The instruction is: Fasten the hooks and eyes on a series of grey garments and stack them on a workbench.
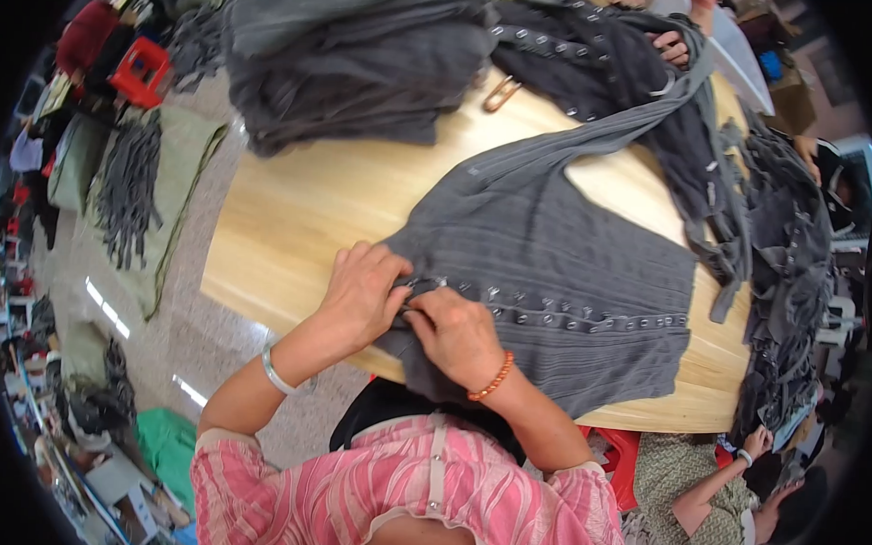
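Grey garment (553, 214), one: spread across bench (284, 219), toward three o'clock. Left hand (361, 287), right hand (458, 331): at its nine o'clock end, grips pinched closed on its edge. Fastener rows (547, 322): apparently meeting toward three o'clock; mid-length apart, seemingly unjoined.

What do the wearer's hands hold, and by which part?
Left hand and right hand pinch the grey garment at the left end of its fastener strip.

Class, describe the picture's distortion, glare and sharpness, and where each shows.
Head view: black curved borders at both sides, the wooden table's near edge bowing; head view: white glare strips on the floor; head view: the grey garment's ribs fairly clear, the far-left rim softer.
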Demonstrator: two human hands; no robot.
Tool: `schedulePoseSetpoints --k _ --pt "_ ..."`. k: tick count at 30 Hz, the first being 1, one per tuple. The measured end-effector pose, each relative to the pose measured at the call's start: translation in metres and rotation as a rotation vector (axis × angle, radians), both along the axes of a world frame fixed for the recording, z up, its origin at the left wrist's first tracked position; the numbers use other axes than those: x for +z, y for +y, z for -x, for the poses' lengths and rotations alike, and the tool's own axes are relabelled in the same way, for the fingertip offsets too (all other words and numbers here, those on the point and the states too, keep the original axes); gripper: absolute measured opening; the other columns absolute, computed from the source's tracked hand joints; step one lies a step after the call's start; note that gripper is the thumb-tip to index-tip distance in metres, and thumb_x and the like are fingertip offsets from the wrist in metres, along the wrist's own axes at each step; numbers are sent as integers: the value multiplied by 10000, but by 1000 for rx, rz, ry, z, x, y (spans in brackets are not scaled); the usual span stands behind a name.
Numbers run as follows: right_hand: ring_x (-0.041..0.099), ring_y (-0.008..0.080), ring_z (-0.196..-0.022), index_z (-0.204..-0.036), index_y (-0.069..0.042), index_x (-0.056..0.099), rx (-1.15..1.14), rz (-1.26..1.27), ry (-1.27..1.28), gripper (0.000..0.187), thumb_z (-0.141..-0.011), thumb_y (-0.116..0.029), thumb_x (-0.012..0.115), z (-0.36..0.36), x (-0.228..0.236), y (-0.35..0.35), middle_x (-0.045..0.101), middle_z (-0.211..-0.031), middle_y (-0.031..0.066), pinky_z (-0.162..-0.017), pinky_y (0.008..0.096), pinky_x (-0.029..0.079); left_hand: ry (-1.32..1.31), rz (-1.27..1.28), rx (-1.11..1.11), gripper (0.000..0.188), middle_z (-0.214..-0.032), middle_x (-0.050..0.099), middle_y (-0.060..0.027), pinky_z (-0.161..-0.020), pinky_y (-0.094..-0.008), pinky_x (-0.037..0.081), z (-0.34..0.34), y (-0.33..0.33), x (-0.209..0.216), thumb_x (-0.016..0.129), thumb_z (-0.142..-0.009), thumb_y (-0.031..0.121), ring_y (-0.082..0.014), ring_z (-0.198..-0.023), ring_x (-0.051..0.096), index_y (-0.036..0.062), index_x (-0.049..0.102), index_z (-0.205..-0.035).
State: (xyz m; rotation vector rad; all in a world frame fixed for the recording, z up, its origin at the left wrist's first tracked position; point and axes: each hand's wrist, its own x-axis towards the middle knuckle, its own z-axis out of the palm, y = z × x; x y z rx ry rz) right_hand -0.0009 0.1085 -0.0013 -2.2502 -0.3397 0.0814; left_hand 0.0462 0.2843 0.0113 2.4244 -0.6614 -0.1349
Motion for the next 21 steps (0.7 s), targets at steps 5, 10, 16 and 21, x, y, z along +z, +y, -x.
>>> schedulePoseSetpoints --k 5,10,16,21 --pt "654 388 -773 -865 -9 665 -66 -96 8 141 -836 -142 701 -8 -15 1 656 -832 190 -699 459 530 64 17 3 58 -844 623 -87 -819 -419 395 -3 -2 -9 668 -790 37 -305 -883 559 72 643 -828" --pt "692 358 -750 -867 -4 700 -121 -128 147 163 -816 -155 733 -14 -15 -1 703 -791 180 -689 427 544 185 112 -1 24 -792 624 -107 -781 -420 422 -4 1 -5 643 -801 24 -307 -839 567 44 638 -812" --pt "692 252 -587 -825 12 712 -140 -194 309 159 -808 -140 754 -26 -4 -7 698 -698 159 -581 365 540 270 153 -90 32 -792 609 -120 -721 -361 441 -14 7 -1 645 -797 3 -273 -813 544 -5 622 -818" --pt "627 147 -472 -800 26 702 -17 -320 518 149 -818 -115 747 -42 -2 -15 656 -597 88 -485 295 491 340 133 -66 35 -789 625 -94 -788 -389 426 -18 8 0 653 -798 27 -287 -834 552 39 641 -828"
